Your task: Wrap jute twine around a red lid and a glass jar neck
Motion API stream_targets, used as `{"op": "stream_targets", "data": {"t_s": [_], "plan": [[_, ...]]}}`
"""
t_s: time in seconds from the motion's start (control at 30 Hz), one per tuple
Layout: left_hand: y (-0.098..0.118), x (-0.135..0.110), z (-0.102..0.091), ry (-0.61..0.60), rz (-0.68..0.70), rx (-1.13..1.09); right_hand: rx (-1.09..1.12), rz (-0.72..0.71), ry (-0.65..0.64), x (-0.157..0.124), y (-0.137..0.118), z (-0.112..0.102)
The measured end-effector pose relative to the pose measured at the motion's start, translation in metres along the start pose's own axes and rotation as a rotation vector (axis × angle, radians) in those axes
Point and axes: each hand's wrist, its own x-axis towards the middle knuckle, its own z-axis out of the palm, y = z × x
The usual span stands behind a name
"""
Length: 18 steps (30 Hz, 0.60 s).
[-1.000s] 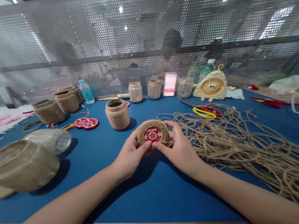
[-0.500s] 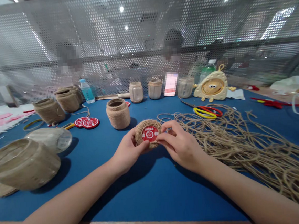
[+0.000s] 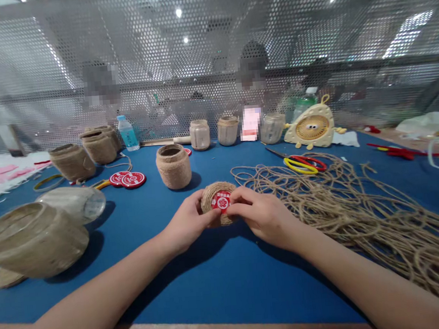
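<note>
Between my left hand [image 3: 188,221] and my right hand [image 3: 259,216] I hold a round lid wound with jute twine [image 3: 210,201], its red printed centre [image 3: 221,201] facing up. Fingers of both hands press on its near edge and hide part of the coil. A long loose heap of jute twine [image 3: 345,210] lies to the right of my right hand, not touching it. A twine-wrapped jar [image 3: 173,166] stands beyond the lid.
The blue worktable [image 3: 229,285] holds several wrapped jars along the back, red round lids [image 3: 127,179], yellow-and-red scissors [image 3: 305,164], and a large wrapped jar lying on its side [image 3: 33,240] at left. A perforated metal screen [image 3: 210,43] stands behind, with people beyond it.
The lid has moved lower and nearer the table, and it has rotated a little. My hands have closed in, and my right fingers now cover more of its near edge.
</note>
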Motion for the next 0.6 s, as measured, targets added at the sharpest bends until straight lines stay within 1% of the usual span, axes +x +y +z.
{"op": "stream_targets", "data": {"t_s": [0.13, 0.27, 0.37, 0.5, 0.6], "plan": [[-0.0024, 0.0004, -0.0009, -0.012, -0.038, -0.055, -0.036, -0.008, -0.040, 0.0005, 0.0002, 0.0000], [-0.0042, 0.0005, -0.0006, -0.040, -0.074, -0.107, -0.036, -0.014, -0.047, -0.0005, 0.0005, 0.0018], [-0.0046, 0.0006, -0.0007, -0.058, -0.069, -0.109, -0.033, -0.027, -0.043, -0.0014, 0.0001, 0.0034], [-0.0023, 0.0018, -0.0037, -0.048, -0.038, -0.067, -0.033, -0.025, -0.038, -0.0001, -0.0008, 0.0020], [0.0010, 0.0033, -0.0074, -0.035, -0.024, -0.036, 0.024, 0.006, 0.011, 0.0021, 0.0005, -0.0015]]}}
